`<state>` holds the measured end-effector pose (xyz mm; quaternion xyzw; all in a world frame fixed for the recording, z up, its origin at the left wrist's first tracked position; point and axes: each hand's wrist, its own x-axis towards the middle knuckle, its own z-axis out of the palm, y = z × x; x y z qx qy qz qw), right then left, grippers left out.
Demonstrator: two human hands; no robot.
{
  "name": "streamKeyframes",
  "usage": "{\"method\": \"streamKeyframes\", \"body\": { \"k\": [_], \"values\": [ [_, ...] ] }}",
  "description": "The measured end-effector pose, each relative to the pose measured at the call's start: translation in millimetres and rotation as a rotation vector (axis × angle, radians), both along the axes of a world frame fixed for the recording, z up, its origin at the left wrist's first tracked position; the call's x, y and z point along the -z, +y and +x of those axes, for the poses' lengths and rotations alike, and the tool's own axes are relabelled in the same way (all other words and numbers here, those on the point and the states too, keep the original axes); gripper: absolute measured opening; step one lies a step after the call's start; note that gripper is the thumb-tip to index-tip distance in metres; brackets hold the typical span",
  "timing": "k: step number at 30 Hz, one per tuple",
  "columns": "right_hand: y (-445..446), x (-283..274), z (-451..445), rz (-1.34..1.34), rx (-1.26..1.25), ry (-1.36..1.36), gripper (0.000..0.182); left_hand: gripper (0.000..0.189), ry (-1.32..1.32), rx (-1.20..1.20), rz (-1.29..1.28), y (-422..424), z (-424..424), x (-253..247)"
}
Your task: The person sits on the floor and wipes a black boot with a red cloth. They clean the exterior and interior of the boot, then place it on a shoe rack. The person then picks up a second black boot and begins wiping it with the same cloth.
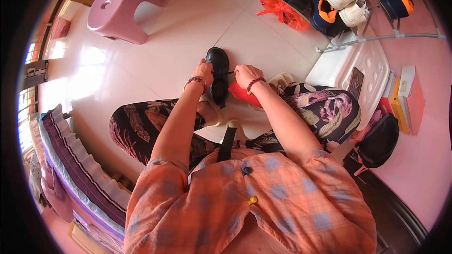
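Observation:
A black leather lace-up shoe [219, 64] is on the tiled floor between my feet, its toe pointing away from me. At its left side, my left hand [203, 72] has its fingers closed at the laces; the end in its grip is mostly hidden. A dark shoelace [229, 73] runs taut from the shoe to my right hand [247, 74], which pinches it to the right. Just below my right hand is a red cloth or bag [243, 95], partly covered by it. Both wrists wear beaded bracelets.
A pink plastic stool [122, 13] stands at the far left. To the far right, a metal shoe rack [381, 37] holds several shoes, near a red plastic bag [282, 12]. A white plastic lid [370, 66], binders [406, 95] and a black bag [379, 142] lie to the right.

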<state>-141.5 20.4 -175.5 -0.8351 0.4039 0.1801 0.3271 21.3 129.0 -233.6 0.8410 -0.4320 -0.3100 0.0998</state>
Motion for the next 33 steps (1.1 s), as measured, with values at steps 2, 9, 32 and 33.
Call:
{"method": "streamKeyframes", "body": {
  "k": [2,9,32,33],
  "values": [
    [-5,11,-2,-0.003,0.028,0.006,0.025,0.018,0.035,0.029,-0.173,3,-4,2],
    [-10,38,9,0.068,0.026,0.076,0.026,0.014,0.163,-0.025,-0.413,8,-12,0],
    [-9,41,26,0.137,-0.078,-0.157,0.026,0.031,0.299,0.217,-0.274,-3,0,1],
    [-10,41,26,0.135,-0.071,-0.165,0.026,0.030,0.343,0.167,-0.252,-3,-2,2]
  ]
}}
